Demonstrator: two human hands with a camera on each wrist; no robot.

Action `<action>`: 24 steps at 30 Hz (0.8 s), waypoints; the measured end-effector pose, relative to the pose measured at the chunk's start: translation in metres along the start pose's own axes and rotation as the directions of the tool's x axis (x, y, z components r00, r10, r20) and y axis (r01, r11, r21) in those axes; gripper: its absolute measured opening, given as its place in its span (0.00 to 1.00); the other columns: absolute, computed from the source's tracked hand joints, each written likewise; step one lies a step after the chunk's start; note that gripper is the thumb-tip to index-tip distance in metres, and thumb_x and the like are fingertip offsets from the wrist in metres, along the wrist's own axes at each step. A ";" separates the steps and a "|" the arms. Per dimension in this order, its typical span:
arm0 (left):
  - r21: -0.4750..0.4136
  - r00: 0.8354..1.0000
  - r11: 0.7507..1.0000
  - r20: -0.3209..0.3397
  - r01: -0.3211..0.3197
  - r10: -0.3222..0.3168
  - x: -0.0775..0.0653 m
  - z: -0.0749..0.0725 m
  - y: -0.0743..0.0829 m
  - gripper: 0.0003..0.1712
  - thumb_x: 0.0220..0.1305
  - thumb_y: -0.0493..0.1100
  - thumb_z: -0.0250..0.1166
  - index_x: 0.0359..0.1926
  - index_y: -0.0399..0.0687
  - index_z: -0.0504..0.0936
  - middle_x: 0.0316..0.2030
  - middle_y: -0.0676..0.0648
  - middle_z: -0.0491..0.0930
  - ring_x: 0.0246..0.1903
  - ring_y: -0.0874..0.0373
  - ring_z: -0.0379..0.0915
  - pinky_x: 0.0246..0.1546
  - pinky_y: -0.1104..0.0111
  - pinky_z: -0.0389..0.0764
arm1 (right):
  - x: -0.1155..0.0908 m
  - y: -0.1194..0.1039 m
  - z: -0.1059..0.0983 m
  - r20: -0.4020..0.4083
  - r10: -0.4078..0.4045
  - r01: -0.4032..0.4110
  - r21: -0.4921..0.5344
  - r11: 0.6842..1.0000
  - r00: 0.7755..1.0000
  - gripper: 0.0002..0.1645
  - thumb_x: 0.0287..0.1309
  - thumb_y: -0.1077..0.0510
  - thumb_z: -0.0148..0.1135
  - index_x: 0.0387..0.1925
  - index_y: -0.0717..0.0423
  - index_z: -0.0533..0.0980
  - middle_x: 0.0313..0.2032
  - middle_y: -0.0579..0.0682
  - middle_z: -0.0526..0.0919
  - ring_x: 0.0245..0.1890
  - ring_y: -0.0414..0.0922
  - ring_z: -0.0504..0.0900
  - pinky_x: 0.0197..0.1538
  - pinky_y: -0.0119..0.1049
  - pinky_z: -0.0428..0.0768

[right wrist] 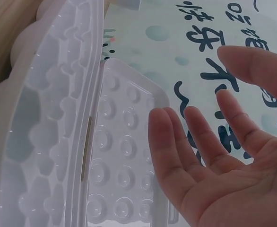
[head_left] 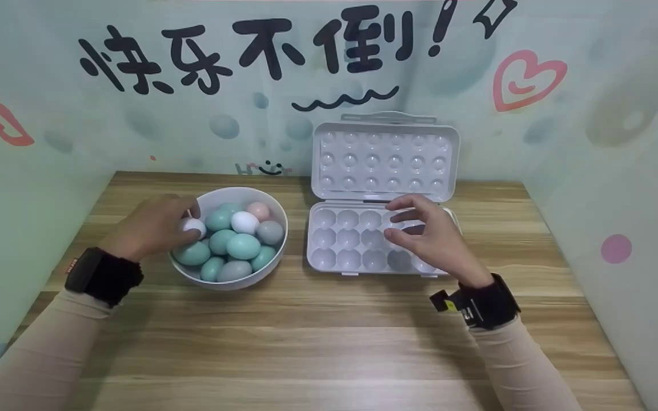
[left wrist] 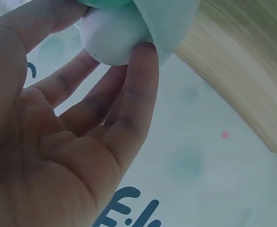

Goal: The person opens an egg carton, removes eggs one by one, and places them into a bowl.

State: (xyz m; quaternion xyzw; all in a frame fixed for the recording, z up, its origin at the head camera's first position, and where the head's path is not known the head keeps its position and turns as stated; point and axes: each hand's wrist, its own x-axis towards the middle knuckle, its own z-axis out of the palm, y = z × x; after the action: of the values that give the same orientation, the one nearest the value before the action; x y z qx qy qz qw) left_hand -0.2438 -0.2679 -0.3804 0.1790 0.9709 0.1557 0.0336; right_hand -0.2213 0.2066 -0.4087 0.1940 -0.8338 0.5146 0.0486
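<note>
At the left rim of a white bowl (head_left: 252, 280), my left hand (head_left: 149, 227) pinches a white egg (head_left: 194, 228) between thumb and fingertips. The left wrist view shows this egg (left wrist: 112, 35) close up, with a green one just above it. Green, grey, white and pink eggs fill the bowl. My right hand (head_left: 436, 235) hovers over the right part of a white plastic egg box (head_left: 347, 235), fingers spread and loosely bent, holding nothing. It hides several of the box's round hollows. The box's lid (head_left: 383, 151) stands upright behind the base.
Bowl and box stand side by side on a wood-grain table (head_left: 306, 342). Close behind the table hangs a pale printed backdrop (head_left: 163, 125) with black writing, which also runs along both sides. A handle (head_left: 389, 118) tops the raised lid.
</note>
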 end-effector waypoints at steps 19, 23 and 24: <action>0.047 0.949 0.982 -0.253 -0.182 0.188 -0.003 0.015 0.076 0.16 0.68 0.43 0.74 0.52 0.41 0.84 0.48 0.38 0.84 0.44 0.44 0.76 0.49 0.49 0.84 | 0.001 0.010 -0.026 -0.040 -0.152 0.125 -0.383 0.915 0.988 0.29 0.57 0.66 0.77 0.60 0.58 0.79 0.58 0.55 0.80 0.56 0.54 0.81 0.54 0.49 0.84; 0.049 0.900 0.959 -0.335 -0.280 0.280 0.000 0.026 0.098 0.14 0.66 0.43 0.76 0.49 0.45 0.85 0.49 0.42 0.84 0.49 0.46 0.78 0.54 0.52 0.83 | 0.006 0.014 -0.035 0.002 -0.194 0.168 -0.511 0.843 0.981 0.31 0.55 0.65 0.77 0.61 0.59 0.78 0.59 0.57 0.78 0.59 0.56 0.79 0.61 0.53 0.79; 0.052 0.888 0.952 -0.350 -0.301 0.299 0.001 0.028 0.104 0.14 0.66 0.43 0.76 0.49 0.46 0.86 0.49 0.44 0.84 0.51 0.46 0.78 0.55 0.53 0.83 | 0.007 0.015 -0.037 0.012 -0.198 0.174 -0.533 0.828 0.980 0.32 0.55 0.65 0.78 0.62 0.59 0.78 0.59 0.58 0.78 0.59 0.57 0.78 0.62 0.54 0.78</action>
State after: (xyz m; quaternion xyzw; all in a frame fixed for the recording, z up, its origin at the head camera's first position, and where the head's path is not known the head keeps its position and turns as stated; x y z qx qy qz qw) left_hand -0.2061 -0.1674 -0.3747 0.2958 0.9213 0.1906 -0.1654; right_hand -0.2380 0.2433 -0.4021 0.2419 -0.9192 0.2610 0.1683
